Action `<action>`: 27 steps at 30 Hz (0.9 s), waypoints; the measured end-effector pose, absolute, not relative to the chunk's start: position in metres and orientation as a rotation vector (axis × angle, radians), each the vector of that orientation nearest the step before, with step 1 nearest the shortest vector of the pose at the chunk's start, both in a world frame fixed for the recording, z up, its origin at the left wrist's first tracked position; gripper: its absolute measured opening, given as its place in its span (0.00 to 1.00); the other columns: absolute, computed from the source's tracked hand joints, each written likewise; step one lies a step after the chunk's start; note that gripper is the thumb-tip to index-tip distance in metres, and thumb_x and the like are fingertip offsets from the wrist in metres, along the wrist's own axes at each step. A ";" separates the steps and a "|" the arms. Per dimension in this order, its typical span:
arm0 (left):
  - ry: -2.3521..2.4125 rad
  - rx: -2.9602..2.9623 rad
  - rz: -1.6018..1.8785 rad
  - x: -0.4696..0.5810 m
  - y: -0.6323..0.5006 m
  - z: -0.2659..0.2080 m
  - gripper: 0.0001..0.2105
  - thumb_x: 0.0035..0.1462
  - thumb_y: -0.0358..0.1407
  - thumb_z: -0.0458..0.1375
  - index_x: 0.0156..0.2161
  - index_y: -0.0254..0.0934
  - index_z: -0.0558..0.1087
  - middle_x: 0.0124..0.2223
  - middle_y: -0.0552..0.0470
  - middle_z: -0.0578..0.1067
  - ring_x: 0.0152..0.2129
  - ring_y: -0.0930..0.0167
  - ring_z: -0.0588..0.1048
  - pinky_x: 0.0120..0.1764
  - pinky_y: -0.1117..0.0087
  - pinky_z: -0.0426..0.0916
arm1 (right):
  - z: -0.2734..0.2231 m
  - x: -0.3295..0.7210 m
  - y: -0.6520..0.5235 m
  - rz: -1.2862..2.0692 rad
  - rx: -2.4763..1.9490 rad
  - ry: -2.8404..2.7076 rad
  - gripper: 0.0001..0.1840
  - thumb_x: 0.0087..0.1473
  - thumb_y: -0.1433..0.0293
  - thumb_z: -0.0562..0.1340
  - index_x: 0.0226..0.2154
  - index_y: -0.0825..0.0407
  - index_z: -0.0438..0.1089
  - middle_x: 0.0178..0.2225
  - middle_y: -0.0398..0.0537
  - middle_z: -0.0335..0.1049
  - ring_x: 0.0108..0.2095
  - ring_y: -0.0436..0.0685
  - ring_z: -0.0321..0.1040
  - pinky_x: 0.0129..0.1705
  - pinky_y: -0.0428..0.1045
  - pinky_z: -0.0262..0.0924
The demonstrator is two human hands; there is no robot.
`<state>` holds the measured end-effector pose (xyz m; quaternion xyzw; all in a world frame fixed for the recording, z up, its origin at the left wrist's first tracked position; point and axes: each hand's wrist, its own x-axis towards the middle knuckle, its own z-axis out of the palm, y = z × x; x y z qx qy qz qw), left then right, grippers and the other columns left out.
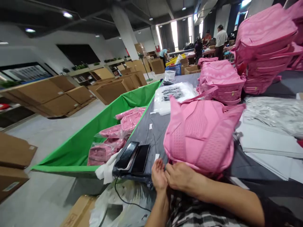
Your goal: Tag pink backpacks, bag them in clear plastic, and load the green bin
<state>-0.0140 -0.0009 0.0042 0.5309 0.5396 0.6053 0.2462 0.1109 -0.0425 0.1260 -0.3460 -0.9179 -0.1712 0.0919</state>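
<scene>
A pink backpack (201, 135) lies on the dark-covered table with its padded back and shoulder straps upward. At its near left edge, my two hands meet close together. My right hand (181, 176) has its fingers bent into a pinch against the bag's lower edge. Beside it, my left hand (159, 176) is turned palm inward with curled fingers. Whatever lies between the fingers is hidden or too small to name. Just left of my hands are two dark phones, one flat on the table (140, 159) and one propped beside it (127, 154).
A green-lined bin (78, 142) with plastic-wrapped pink bags stands left of the table (153, 126). Clear plastic bags (172, 94) lie beyond my backpack, near stacked pink backpacks (265, 41). White sheets (267, 138) are at right. A black cable (130, 201) hangs below the phones. People work far back.
</scene>
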 end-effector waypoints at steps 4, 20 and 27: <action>1.589 1.587 1.854 -0.030 -0.031 0.011 0.22 0.69 0.37 0.43 0.63 0.42 0.66 0.59 0.45 0.72 0.57 0.60 0.71 0.57 0.59 0.69 | 0.077 0.109 -0.056 -0.232 -1.063 -2.730 0.06 0.59 0.76 0.62 0.30 0.56 0.72 0.26 0.48 0.67 0.29 0.56 0.64 0.25 0.50 0.53; 0.963 2.963 1.255 0.046 0.036 0.035 0.25 0.65 0.41 0.59 0.66 0.45 0.67 0.67 0.41 0.68 0.65 0.57 0.65 0.66 0.54 0.53 | 0.034 0.360 -0.186 0.738 -1.885 -1.240 0.31 0.57 0.42 0.59 0.42 0.50 0.80 0.39 0.54 0.81 0.40 0.64 0.78 0.45 0.56 0.72; 0.971 2.982 1.254 0.053 0.036 0.036 0.28 0.68 0.42 0.55 0.70 0.42 0.59 0.67 0.38 0.68 0.65 0.56 0.65 0.66 0.54 0.54 | 0.055 0.495 -0.154 0.297 -2.179 -1.165 0.39 0.33 0.30 0.64 0.27 0.48 0.77 0.30 0.53 0.77 0.31 0.63 0.71 0.34 0.55 0.63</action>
